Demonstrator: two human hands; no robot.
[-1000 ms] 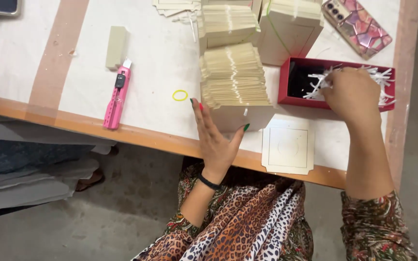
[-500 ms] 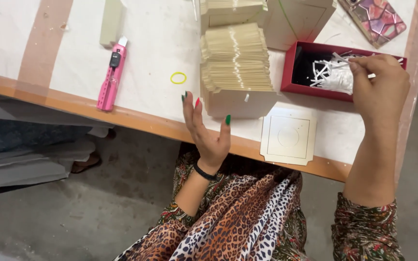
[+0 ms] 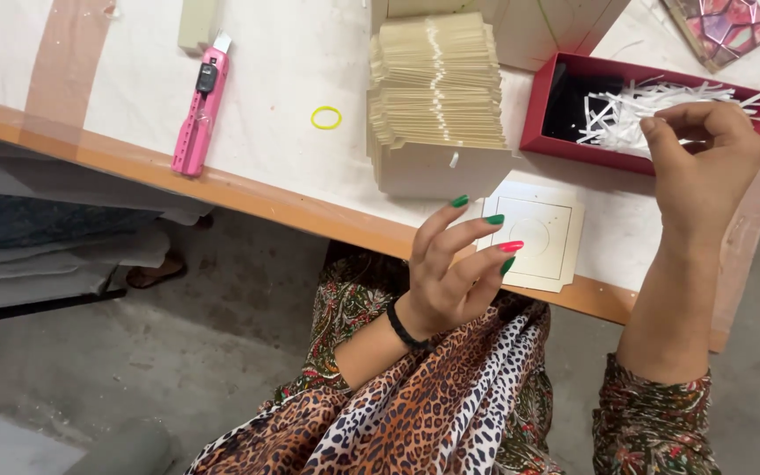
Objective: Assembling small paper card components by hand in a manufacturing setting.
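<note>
The right hand (image 3: 705,163) fingers pinch white paper shreds (image 3: 639,110) over the partly filled red box (image 3: 549,105); beside it, the left hand (image 3: 455,268) hovers, fingers apart and empty.

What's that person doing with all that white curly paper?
The right hand pinches some white shredded paper over a red box on the table. The left hand hovers open near a flat cream card at the table's edge, holding nothing. A stack of cream cards sits beside the box.
</note>
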